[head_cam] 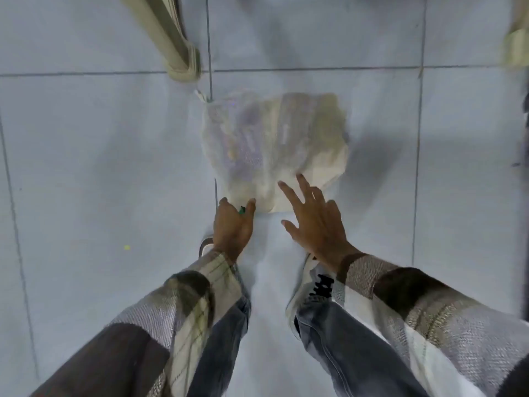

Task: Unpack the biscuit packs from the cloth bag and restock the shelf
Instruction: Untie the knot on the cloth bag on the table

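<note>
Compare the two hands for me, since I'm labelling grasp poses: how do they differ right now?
The left hand is curled, its fingertips at the bag's near edge, with something small and green at its fingers; the right hand is open, fingers spread. The left sits at the bag's near-left corner; the right reaches over its near-right part, and contact is unclear through blur. Both come from plaid sleeves and point at the bag on the tiled floor.

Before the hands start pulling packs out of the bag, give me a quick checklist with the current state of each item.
1. Cream cloth bag resting on the grey tiled floor: ok.
2. Left hand gripping the bag's near edge: cannot tell, blurred.
3. Right hand free, fingers spread: ok.
4. Bag mouth open: cannot tell.
5. Biscuit packs visible: not ok, only faint purple shapes through the cloth.
6. Shelf in view: cannot tell; only a beige metal post shows.
</note>
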Tool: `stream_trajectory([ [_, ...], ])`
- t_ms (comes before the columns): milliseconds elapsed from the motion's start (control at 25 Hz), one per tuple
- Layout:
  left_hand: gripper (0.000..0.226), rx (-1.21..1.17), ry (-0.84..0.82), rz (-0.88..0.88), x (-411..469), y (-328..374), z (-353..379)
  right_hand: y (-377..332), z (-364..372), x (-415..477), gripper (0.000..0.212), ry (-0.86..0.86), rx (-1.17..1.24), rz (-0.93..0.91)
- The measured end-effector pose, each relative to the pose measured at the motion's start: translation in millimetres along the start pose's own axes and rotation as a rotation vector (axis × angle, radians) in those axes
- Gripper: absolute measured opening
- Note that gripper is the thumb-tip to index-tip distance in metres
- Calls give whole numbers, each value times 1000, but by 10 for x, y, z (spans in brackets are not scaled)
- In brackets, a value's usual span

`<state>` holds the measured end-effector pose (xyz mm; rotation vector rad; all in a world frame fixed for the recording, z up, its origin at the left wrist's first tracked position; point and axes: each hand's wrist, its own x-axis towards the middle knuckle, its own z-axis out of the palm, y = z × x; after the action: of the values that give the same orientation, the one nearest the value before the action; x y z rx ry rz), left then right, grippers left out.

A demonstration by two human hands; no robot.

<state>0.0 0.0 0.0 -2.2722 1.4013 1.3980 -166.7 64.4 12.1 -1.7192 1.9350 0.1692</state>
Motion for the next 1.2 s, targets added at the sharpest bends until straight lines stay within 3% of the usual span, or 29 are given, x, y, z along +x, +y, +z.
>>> stream_trajectory([
  [120,78,-458,-90,-222,478,-26,234,104,292,391,103,-20,-185,-54],
  [200,68,-646,-192,-303,785,-15,349,208,457,627,92,-67,-278,-95],
  [320,20,-637,-246,-340,1027,-17,423,319,595,817,42,-66,-294,-156],
  [360,12,-585,-232,-352,1072,-5,427,348,595,855,36,-72,-298,-172],
  [440,23,-526,-208,-356,1100,6,397,360,550,881,35,-105,-256,-182],
  [640,41,-475,-220,-290,724,226,-56,77,122,660,47,-45,101,-122],
  [760,43,-774,-261,-236,402,442,-477,-176,-273,574,31,92,350,-131],
  [840,38,-909,-297,-176,112,720,-785,-355,-663,531,18,179,648,-30],
  [920,33,-967,-343,-104,-205,1065,-1062,-478,-1144,481,18,249,894,132],
  [1040,27,-976,-393,-28,-683,1588,-1426,-534,-1876,364,20,264,1023,263],
  [1200,23,-1060,-414,-25,-1441,2182,-2048,-646,-2955,-109,22,211,1106,241],
])
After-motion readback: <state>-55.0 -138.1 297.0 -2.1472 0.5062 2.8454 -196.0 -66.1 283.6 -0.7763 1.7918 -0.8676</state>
